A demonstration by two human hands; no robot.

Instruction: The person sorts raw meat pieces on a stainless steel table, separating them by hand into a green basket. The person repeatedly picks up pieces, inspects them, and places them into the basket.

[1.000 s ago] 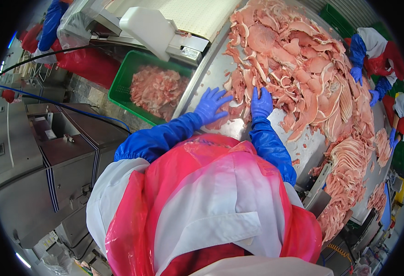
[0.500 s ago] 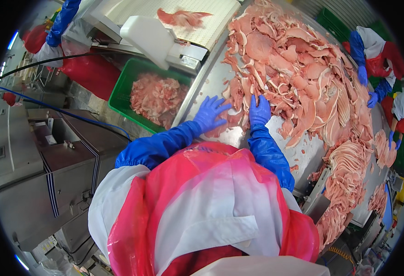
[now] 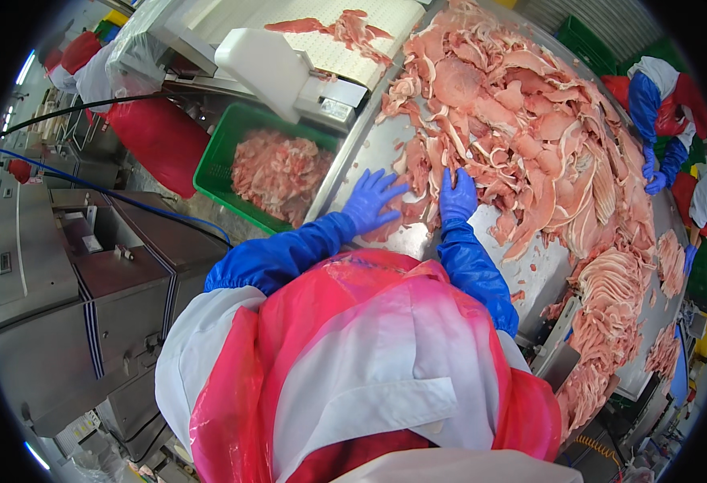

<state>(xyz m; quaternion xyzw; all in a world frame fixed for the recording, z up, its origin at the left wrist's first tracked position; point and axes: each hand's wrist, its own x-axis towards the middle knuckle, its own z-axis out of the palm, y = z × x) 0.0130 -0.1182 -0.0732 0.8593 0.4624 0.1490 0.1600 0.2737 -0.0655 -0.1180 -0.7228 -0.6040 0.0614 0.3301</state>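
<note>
My left hand (image 3: 372,201), in a purple-blue glove, lies on the metal table with its fingers spread. Its fingertips reach the small meat scraps (image 3: 406,211) in front of me. To its right, my right hand (image 3: 456,197) rests at the near edge of a large heap of thin pink meat slices (image 3: 543,129), fingers stretched forward against the meat. Neither hand holds a slice that I can make out. What lies under the right palm is hidden.
Left of the table stands a green crate (image 3: 218,158) of meat trimmings. Beyond it are a white guard (image 3: 261,68) and a pale conveyor belt (image 3: 285,12) bearing meat pieces. Fanned slices (image 3: 607,302) lie at right. Co-workers' gloved hands (image 3: 653,173) are across the table.
More meat pieces show on the conveyor belt, spread further along it. The co-worker's hands at far right have come closer together. My own hands are almost where they were.
</note>
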